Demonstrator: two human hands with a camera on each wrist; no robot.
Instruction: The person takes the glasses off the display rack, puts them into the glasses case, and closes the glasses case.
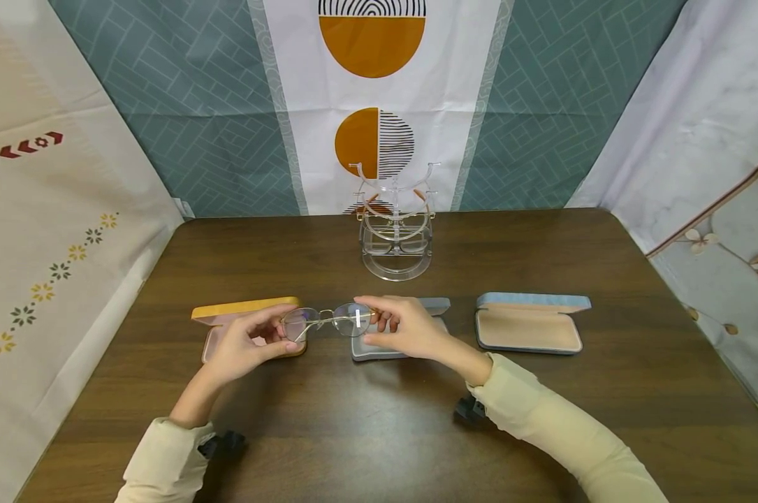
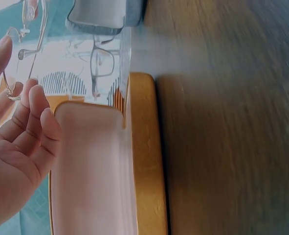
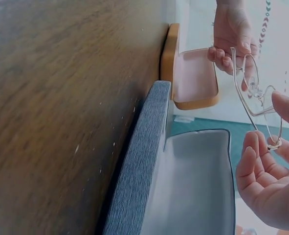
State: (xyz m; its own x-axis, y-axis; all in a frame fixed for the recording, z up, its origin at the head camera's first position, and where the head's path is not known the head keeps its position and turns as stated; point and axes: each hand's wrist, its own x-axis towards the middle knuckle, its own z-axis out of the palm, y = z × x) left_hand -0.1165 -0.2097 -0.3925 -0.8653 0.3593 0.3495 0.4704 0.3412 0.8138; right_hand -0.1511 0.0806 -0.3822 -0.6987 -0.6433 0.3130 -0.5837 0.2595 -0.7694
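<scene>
Thin gold-rimmed eyeglasses (image 1: 352,320) are held up over the table between both hands, lenses side by side. My left hand (image 1: 245,344) pinches the rim at the left end between thumb and fingers. At the other end, my right hand (image 1: 410,326) grips near the hinge, with its lower fingers curled. A slim temple arm slants across the lenses. Behind the left hand lies an open yellow eyeglass case (image 1: 246,307) with a pink lining (image 2: 90,166). Beneath the right hand is an open grey case (image 1: 379,353), partly hidden by it; its pale lining (image 3: 193,181) shows in the right wrist view.
An open blue eyeglass case (image 1: 532,302) with a beige lining stands to the right. At the back, a clear tiered display stand (image 1: 396,272) holds several eyeglasses (image 1: 414,246). Patterned cloth (image 1: 215,140) hangs behind the dark wooden table (image 1: 366,447).
</scene>
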